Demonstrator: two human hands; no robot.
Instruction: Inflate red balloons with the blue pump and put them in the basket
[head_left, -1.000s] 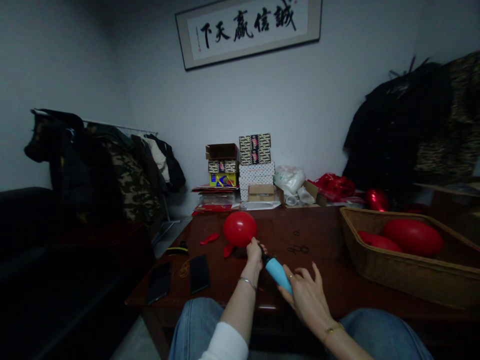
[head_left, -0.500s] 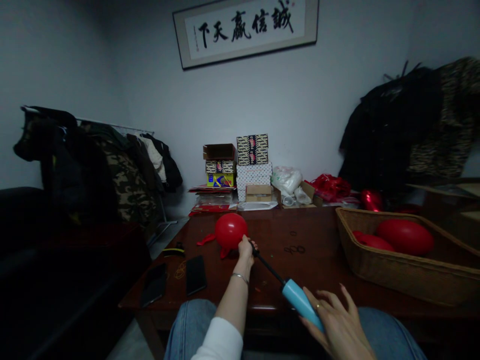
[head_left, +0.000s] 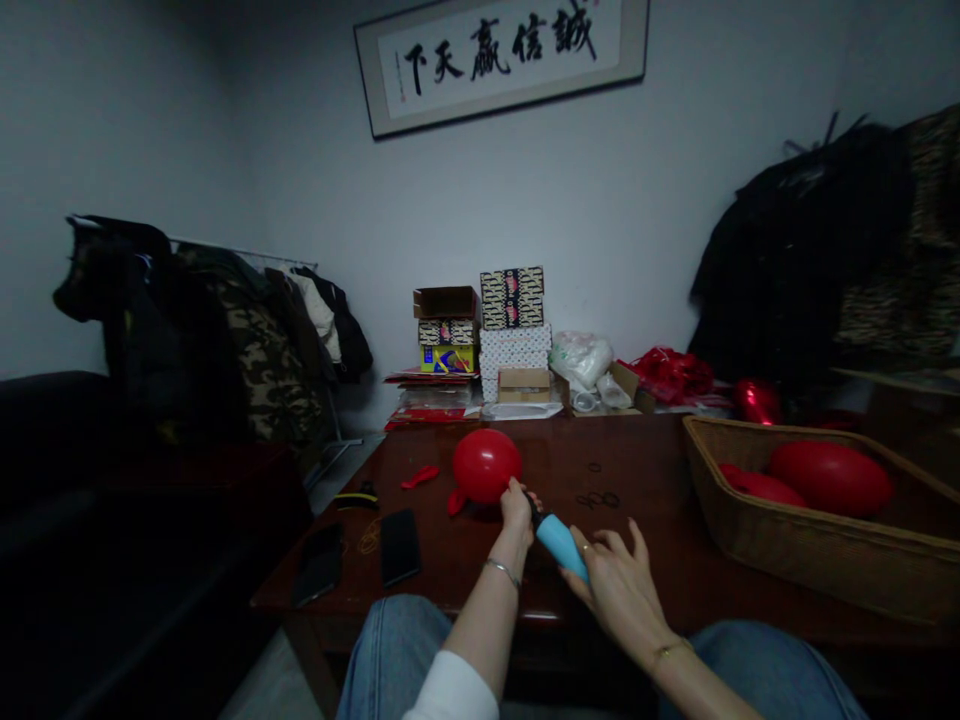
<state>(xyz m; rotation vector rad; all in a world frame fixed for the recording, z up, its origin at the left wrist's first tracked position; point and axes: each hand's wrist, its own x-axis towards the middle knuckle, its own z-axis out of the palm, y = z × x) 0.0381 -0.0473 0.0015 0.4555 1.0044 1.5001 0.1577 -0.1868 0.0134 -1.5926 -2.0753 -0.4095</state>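
Note:
A round, partly inflated red balloon (head_left: 486, 464) stands over the table. My left hand (head_left: 517, 508) is closed around its neck and the black nozzle end of a light-blue balloon pump (head_left: 561, 546). Behind the pump's blue body, my right hand (head_left: 619, 580) grips with the thumb below, while some fingers point up and away. Almost none of the black rod shows between the blue body and my left hand. Two limp red balloons lie close by, one flat balloon (head_left: 420, 477) to the left and another balloon (head_left: 456, 501) just under the inflated one.
A wicker basket (head_left: 817, 570) with red balloons stands on the right of the table. Two dark phones (head_left: 400, 547), yellow rubber bands (head_left: 370, 537) and a yellow-black tool (head_left: 358, 498) lie left. Dark rings (head_left: 598, 499) lie mid-table. Boxes (head_left: 515, 345) are stacked at the back.
My right hand has pushed the pump's blue body forward and left, so the black rod that showed has slid inside. My left hand stays at the balloon's neck. The view has shifted slightly.

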